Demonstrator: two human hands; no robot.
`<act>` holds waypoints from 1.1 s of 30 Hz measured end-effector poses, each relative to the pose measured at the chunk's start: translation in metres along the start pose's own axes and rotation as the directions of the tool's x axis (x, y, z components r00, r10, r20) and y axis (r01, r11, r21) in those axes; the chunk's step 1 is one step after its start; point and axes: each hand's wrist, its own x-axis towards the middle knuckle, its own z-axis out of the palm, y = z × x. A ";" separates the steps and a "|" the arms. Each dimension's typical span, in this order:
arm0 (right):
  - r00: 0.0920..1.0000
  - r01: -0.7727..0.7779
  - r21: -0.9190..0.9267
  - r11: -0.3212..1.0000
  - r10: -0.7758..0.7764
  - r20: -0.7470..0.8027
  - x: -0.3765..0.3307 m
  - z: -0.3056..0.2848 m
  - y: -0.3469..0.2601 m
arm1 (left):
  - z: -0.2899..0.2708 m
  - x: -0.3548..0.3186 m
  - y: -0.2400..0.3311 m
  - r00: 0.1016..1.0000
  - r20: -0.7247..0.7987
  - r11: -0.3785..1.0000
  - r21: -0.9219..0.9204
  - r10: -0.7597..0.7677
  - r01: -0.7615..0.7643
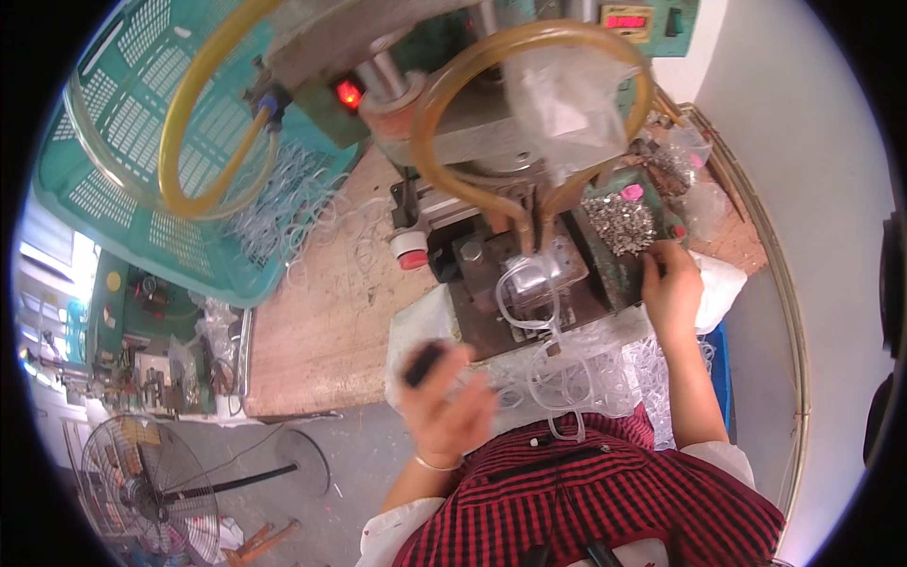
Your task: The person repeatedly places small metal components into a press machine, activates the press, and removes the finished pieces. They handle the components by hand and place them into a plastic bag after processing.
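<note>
My left hand (444,406) is raised in front of the bench edge, smeared by motion. A small black thing (425,364) shows at its fingertips; whether it is held or worn on a finger is unclear. My right hand (675,288) is at the right edge of a green tray, its fingers drawn together beside a heap of small metal parts (619,224). Anything between those fingertips is too small to make out. Between my hands, a clear looped tube (504,304) lies on the metal fixture (472,274) of a press and hangs over its front.
Thick amber hoses (425,123) arch over the fixture. A teal basket (142,250) with clear tubing stands at the left of the wooden bench (312,331). More tubing lies on plastic (595,378) at my lap. A standing fan (142,491) is at lower left.
</note>
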 end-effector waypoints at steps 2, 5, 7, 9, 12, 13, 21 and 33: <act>0.992 -0.126 0.158 0.979 0.125 0.018 -0.005 -0.004 -0.001 | -0.020 0.008 -0.024 0.951 -0.257 0.972 0.114 -0.170 0.205; 0.990 -0.143 0.271 0.952 0.141 0.026 0.007 -0.006 -0.010 | -0.026 0.061 -0.079 0.819 -0.426 0.899 0.029 -0.384 0.436; 0.999 0.042 0.186 0.982 -0.040 -0.014 0.013 0.001 -0.008 | -0.021 0.063 -0.148 0.918 -0.277 0.898 0.260 -0.283 0.355; 0.999 0.028 0.173 0.985 -0.030 0.012 0.018 0.002 -0.018 | 0.000 0.058 -0.211 0.848 -0.139 0.821 0.214 -0.511 0.529; 0.976 0.210 0.045 0.977 -0.206 -0.074 0.020 0.005 -0.015 | 0.029 0.028 -0.304 0.713 -0.111 0.680 0.229 -0.693 0.696; 0.972 0.222 0.014 0.975 -0.220 -0.082 0.017 0.003 -0.012 | 0.043 0.015 -0.324 0.676 -0.083 0.643 0.241 -0.732 0.727; 0.997 -0.055 0.133 0.990 0.062 -0.052 -0.018 -0.034 0.004 | 0.040 -0.048 -0.285 0.589 0.181 0.565 0.593 -0.788 0.574; 0.954 -0.233 0.822 0.519 -0.043 0.298 0.027 -0.001 -0.121 | 0.026 -0.008 -0.139 0.572 0.144 0.473 -0.421 -0.807 0.774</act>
